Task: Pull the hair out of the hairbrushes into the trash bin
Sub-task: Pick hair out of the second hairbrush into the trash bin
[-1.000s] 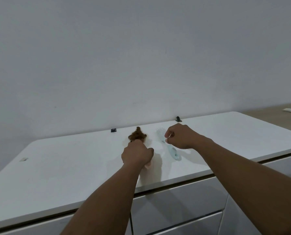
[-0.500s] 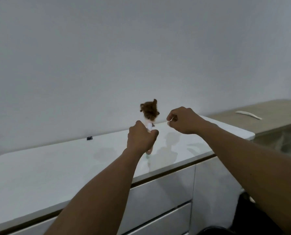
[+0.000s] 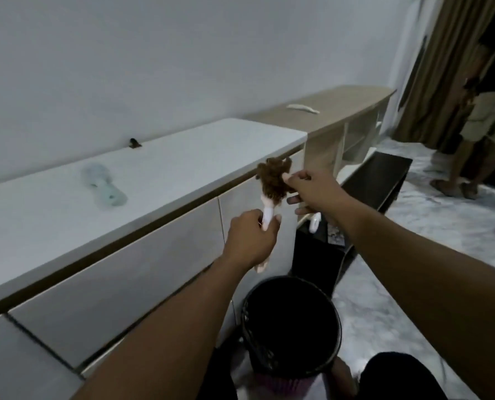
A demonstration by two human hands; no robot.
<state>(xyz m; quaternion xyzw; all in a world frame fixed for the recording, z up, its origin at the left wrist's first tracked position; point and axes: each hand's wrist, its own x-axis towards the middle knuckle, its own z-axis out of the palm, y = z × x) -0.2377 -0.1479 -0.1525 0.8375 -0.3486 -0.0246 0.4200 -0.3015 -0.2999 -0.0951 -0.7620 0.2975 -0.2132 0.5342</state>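
Note:
My left hand (image 3: 250, 241) grips the pale pink handle of a hairbrush (image 3: 267, 215), holding it upright in the air in front of the cabinet. A thick clump of brown hair (image 3: 272, 180) covers the brush head. My right hand (image 3: 317, 192) pinches that clump at its right side, and a small white tool (image 3: 315, 223) hangs below its fingers. A black trash bin (image 3: 335, 321) stands on the floor below both hands. A second, light blue hairbrush (image 3: 103, 187) lies on the white cabinet top (image 3: 182, 163), blurred.
White drawer fronts run along the left. A wooden shelf unit (image 3: 341, 108) with a white object (image 3: 302, 108) on it stands beyond the cabinet. A black box (image 3: 376, 180) sits on the marble floor, and a person (image 3: 488, 116) stands by the curtain at the far right.
My left hand lifted the hairy brush off the cabinet top and carried it right, over the trash bin. My right hand came to the hair and pinched it. The view swung right and down.

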